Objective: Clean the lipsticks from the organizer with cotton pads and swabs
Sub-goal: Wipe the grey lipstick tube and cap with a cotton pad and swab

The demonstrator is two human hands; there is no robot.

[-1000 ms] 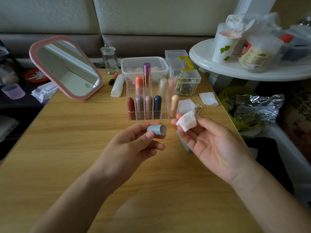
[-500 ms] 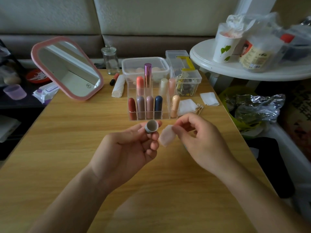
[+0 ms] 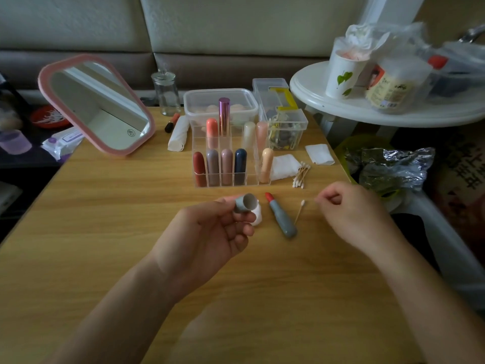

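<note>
My left hand (image 3: 210, 232) grips a grey lipstick cap (image 3: 245, 203), its hollow end turned toward me, and a crumpled white cotton pad (image 3: 257, 216) is tucked under its fingers. The uncapped grey lipstick (image 3: 282, 219) with a red tip lies on the table just to the right. A cotton swab (image 3: 299, 212) lies beside it. My right hand (image 3: 351, 211) hovers right of that swab, its curled fingers pinching something thin and blurred, apparently another swab. The clear organizer (image 3: 231, 181) behind holds several capped lipsticks.
More cotton pads (image 3: 284, 166) and a pile of swabs (image 3: 301, 176) lie right of the organizer. A pink mirror (image 3: 97, 106), a glass jar (image 3: 165, 93) and plastic boxes (image 3: 220, 103) stand at the back. A white side table (image 3: 367, 111) is on the right.
The cotton pad passed from my right hand to my left. My right hand moved away to the right, uncovering the uncapped lipstick and a swab on the table.
</note>
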